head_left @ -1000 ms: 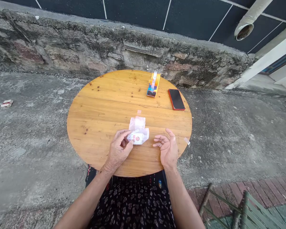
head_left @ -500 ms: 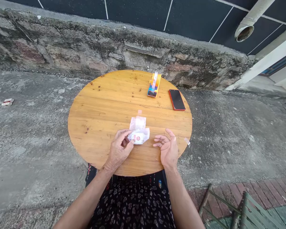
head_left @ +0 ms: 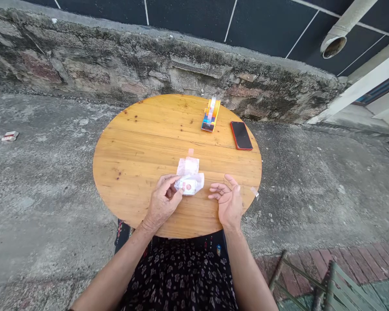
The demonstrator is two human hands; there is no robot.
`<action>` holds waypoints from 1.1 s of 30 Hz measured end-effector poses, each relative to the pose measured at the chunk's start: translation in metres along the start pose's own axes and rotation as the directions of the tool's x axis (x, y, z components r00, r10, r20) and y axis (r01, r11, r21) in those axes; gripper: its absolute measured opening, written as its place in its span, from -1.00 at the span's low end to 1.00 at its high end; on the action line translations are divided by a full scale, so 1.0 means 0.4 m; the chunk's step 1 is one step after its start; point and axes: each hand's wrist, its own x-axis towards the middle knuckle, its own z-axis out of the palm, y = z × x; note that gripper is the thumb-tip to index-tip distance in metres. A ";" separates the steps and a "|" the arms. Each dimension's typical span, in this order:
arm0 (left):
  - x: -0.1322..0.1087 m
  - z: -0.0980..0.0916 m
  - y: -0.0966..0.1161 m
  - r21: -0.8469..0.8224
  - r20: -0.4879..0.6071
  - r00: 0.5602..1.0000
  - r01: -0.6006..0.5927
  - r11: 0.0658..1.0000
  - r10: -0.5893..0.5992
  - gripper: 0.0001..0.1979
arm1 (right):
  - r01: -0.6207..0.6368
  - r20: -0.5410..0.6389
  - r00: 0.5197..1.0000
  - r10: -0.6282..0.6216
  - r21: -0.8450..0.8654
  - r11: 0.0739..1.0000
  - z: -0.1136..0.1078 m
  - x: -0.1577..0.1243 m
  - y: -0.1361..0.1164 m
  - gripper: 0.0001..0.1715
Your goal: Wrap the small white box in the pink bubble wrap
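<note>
On the round wooden table (head_left: 132, 151) lies a small white box partly wrapped in bubble wrap (head_left: 190, 185), with red marks on its face. My left hand (head_left: 164, 198) pinches its left end between thumb and fingers. Beyond the box, a flap of the wrap (head_left: 188, 166) lies flat, with a strip of clear tape (head_left: 191, 152) sticking out from its far end. My right hand (head_left: 228, 203) rests a little to the right of the box, palm turned inward, fingers apart and holding nothing.
A yellow and blue tape dispenser (head_left: 210, 114) stands at the back of the table, with a red-edged phone (head_left: 241, 135) to its right. A tape piece (head_left: 254, 192) hangs at the right edge. A chair (head_left: 324, 280) is at lower right; a stone wall (head_left: 149, 69) runs behind.
Almost nothing differs. The view has shifted very slightly; both hands and the wrapped box keep their places.
</note>
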 end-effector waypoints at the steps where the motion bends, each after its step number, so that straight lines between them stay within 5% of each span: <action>1: 0.000 0.000 0.000 0.004 -0.002 1.000 -0.001 1.000 0.001 -0.68 | -0.001 0.000 1.000 0.001 0.000 1.000 0.000 0.000 0.000 -0.43; 18: 0.002 0.001 0.004 0.001 0.004 1.000 0.009 1.000 -0.009 -0.69 | -0.003 0.010 1.000 0.003 -0.019 1.000 -0.005 -0.004 0.005 -0.47; 26: -0.001 -0.003 0.011 -0.026 0.007 1.000 0.010 1.000 -0.010 -0.67 | 0.029 0.119 0.992 0.029 -0.454 0.890 0.041 0.026 -0.005 -0.66; 33: 0.010 -0.002 0.037 0.075 -0.077 0.997 0.035 0.997 -0.029 -0.77 | 0.089 0.304 0.947 0.102 -0.554 0.827 0.092 0.060 0.000 -0.76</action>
